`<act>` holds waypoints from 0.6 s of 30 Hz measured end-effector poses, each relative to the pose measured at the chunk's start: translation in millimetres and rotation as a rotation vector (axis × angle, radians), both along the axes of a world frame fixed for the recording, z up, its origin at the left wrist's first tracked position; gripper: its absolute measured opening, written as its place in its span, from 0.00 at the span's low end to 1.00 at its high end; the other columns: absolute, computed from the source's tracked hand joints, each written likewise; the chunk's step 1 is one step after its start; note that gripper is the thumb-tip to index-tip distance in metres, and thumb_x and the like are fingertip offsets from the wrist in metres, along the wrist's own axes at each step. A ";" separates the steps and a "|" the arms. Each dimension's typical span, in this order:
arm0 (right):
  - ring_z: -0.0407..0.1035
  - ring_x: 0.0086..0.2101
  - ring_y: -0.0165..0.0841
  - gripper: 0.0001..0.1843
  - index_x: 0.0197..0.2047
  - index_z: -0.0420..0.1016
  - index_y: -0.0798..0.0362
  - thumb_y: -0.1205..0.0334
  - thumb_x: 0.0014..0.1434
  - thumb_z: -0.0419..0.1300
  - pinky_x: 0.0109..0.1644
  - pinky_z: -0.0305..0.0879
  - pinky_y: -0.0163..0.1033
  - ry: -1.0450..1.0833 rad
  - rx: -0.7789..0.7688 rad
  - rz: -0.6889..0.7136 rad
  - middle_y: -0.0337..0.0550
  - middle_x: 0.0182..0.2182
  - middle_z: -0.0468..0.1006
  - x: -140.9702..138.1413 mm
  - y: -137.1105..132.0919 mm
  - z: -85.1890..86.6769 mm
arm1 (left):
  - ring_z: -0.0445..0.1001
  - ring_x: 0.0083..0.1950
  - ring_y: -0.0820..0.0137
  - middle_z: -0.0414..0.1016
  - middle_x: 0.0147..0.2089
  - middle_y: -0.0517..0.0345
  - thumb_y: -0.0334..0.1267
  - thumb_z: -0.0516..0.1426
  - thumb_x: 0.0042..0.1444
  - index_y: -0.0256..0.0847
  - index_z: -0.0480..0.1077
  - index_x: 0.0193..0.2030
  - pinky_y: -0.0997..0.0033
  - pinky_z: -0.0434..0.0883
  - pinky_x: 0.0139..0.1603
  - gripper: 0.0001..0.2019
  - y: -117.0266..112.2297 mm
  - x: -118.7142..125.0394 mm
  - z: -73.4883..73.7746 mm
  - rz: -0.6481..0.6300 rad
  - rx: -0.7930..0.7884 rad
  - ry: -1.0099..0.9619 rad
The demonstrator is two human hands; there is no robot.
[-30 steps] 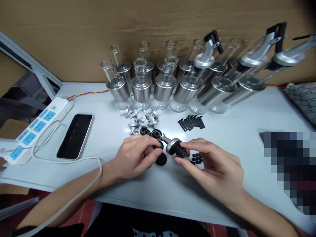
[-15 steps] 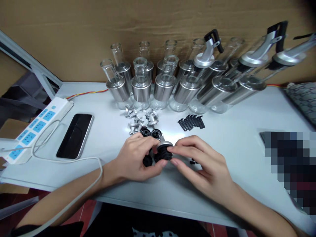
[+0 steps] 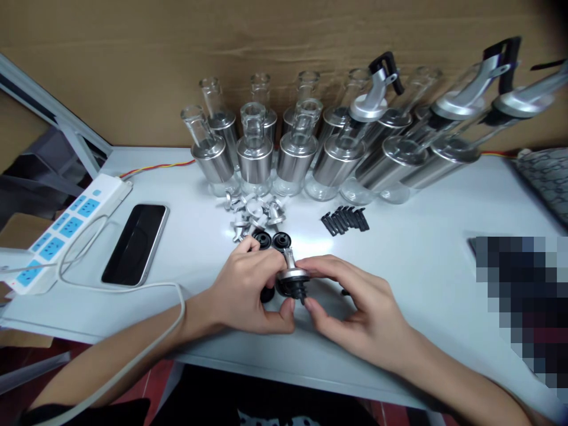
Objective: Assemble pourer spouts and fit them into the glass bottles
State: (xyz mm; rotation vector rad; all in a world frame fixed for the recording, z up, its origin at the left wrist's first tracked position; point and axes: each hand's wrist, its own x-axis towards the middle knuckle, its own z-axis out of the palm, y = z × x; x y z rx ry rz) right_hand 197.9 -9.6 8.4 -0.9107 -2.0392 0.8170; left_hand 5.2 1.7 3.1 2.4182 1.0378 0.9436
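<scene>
Between both hands is a bottle pourer (image 3: 294,276), with a silver spout and collar on top and a ribbed black stopper below. My left hand (image 3: 255,284) grips it from the left with bent fingers and thumb. From the right, my right hand (image 3: 361,305) pinches it, fingertips at the silver collar and thumb at the stopper's lower end. Just behind the hands lie black round stoppers (image 3: 281,240), some partly hidden by my left hand. Beyond them is a pile of silver pourer spouts (image 3: 257,213). Several black levers (image 3: 345,220) lie in a row to the right.
Glass bottles with metal sleeves (image 3: 255,160) stand in rows at the back, a few topped with pourers (image 3: 369,103). A phone (image 3: 135,244) and a power strip (image 3: 66,231) lie on the left. A white cable (image 3: 180,302) crosses my left forearm.
The pourer has come slightly down and turned more upright in my hands. My right fingers have shifted from the black stopper up to the silver collar.
</scene>
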 end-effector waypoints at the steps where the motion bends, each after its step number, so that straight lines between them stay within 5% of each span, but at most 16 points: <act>1: 0.77 0.36 0.34 0.18 0.49 0.67 0.51 0.71 0.54 0.58 0.39 0.76 0.36 -0.003 -0.014 0.006 0.43 0.37 0.80 -0.1 0.0 -0.3 | 0.56 0.20 0.75 0.62 0.20 0.68 0.39 0.51 0.46 0.43 0.54 0.27 0.67 0.56 0.30 0.07 -0.1 0.4 0.1 -0.006 0.001 0.003; 6: 0.78 0.32 0.30 0.16 0.45 0.65 0.50 0.71 0.53 0.59 0.36 0.75 0.30 0.006 -0.098 0.056 0.38 0.33 0.81 -0.7 -0.5 -2.5 | 0.53 0.20 0.75 0.58 0.19 0.69 0.39 0.49 0.44 0.43 0.52 0.25 0.66 0.53 0.30 0.07 -0.5 1.3 0.9 -0.041 0.023 0.024; 18: 0.73 0.24 0.27 0.08 0.40 0.67 0.51 0.67 0.56 0.58 0.26 0.70 0.28 -0.043 -0.036 0.032 0.35 0.26 0.77 -1.2 -2.6 3.1 | 0.53 0.20 0.74 0.57 0.18 0.68 0.38 0.49 0.46 0.42 0.52 0.24 0.66 0.52 0.30 0.06 -3.2 2.4 2.2 -0.064 0.041 0.082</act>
